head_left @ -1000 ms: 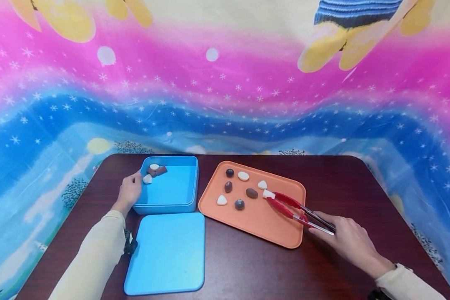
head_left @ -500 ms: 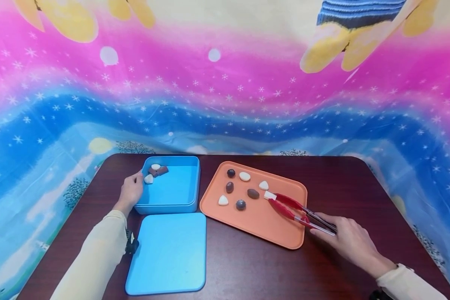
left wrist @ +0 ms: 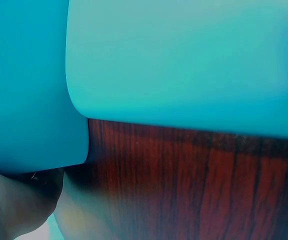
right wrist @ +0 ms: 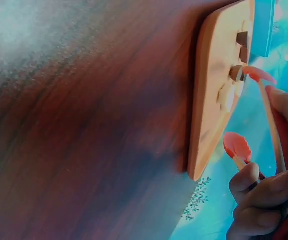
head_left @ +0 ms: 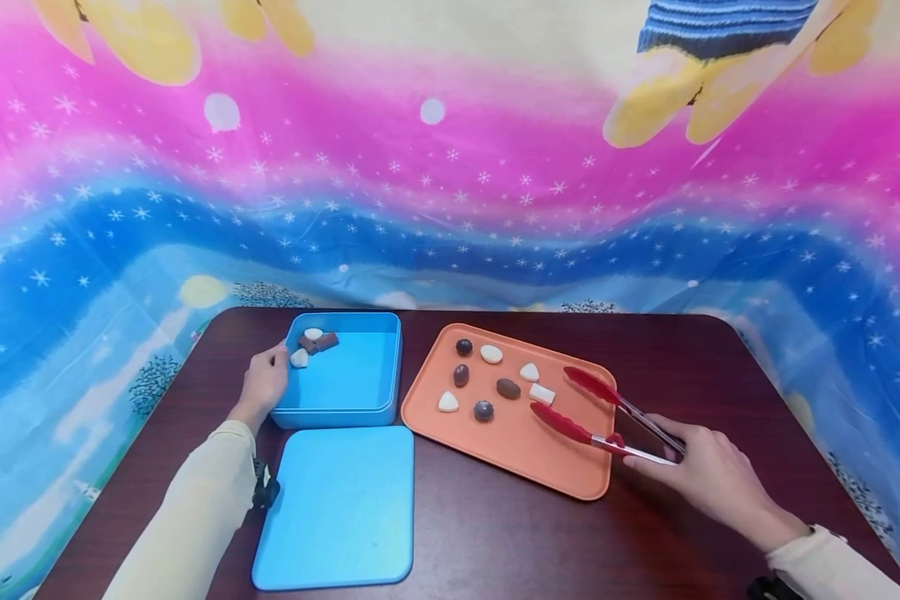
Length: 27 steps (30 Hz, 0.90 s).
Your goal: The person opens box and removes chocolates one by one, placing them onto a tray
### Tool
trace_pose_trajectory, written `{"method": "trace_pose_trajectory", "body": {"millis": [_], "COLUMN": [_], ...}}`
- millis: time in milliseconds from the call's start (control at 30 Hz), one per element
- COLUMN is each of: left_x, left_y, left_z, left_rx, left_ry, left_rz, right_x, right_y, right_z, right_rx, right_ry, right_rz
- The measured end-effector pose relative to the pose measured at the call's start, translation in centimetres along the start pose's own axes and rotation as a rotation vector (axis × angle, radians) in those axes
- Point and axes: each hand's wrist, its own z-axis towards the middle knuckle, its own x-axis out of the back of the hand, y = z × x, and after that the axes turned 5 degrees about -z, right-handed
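My right hand (head_left: 720, 475) grips the metal handles of red-tipped tongs (head_left: 570, 423). Their arms stand spread above the orange tray (head_left: 540, 473), with nothing between the tips. Close by the tips lies a white rectangular block (head_left: 542, 394) on the tray. Around it are a white triangular piece (head_left: 529, 372), a brown oval piece (head_left: 507, 388) and several other chocolate-like pieces. My left hand (head_left: 265, 382) holds the left wall of an uncovered blue box (head_left: 345, 414); part of that hand shows below the box in the left wrist view. Brown blocks (head_left: 326, 341) and white pieces (head_left: 299, 358) lie inside the box.
A flat blue lid (head_left: 333, 508) lies in front of the box, nearly touching it. All stands on a dark wooden table (head_left: 487, 542). Behind the table hangs a printed, colourful cloth (head_left: 450, 200).
The tongs have opened and let go of the white block, which now lies on the tray. My right hand has shifted slightly right; the left hand keeps its hold on the box.
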Motion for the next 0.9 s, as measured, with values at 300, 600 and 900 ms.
{"method": "trace_pose_trajectory", "body": {"millis": [300,600,900], "left_x": [0.1,0.2,0.1], "left_y": [0.1,0.1,0.2], "left_z": [0.2,0.2,-0.3], "left_rx": [-0.019,-0.01,0.003], "left_ry": [0.008,0.002,-0.006], "left_rz": [0.002,0.001,-0.005], "right_x": [0.6,0.5,-0.1], "right_y": [-0.5,-1.3,-2.8], "right_z": [0.4,0.9,1.4], "right_rx": [-0.012,0.009,0.029], "right_ry": [0.007,0.043,0.056], "right_rz": [0.015,0.042,0.076]}}
